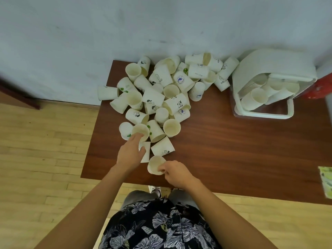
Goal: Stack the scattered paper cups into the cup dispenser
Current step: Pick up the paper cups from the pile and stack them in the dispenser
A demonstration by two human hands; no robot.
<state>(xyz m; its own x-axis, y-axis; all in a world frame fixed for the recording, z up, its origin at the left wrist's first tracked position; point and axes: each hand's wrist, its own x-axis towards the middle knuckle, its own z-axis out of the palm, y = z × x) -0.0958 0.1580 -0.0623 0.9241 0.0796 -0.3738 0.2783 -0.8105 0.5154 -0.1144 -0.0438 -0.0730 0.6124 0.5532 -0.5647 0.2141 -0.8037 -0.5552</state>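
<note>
A dark wooden worktop [224, 150] stands against a pale wall. At its far right sits the white cup dispenser [265, 83], several cups lying inside. A heap of paper cups [161, 90] sprawls across the far left. The left hand [130, 155] grips an upright cup [142, 131] at the heap's near edge. The right hand [177, 174] pinches the rim of another cup [156, 165], fingers curled.

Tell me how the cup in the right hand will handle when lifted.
The cup looks like thin paper, so probably very light and easy to crush; the right hand pinches only its rim. It appears empty, so nothing should spill. Set on its side, its tapered wall would likely roll in a curve.
</note>
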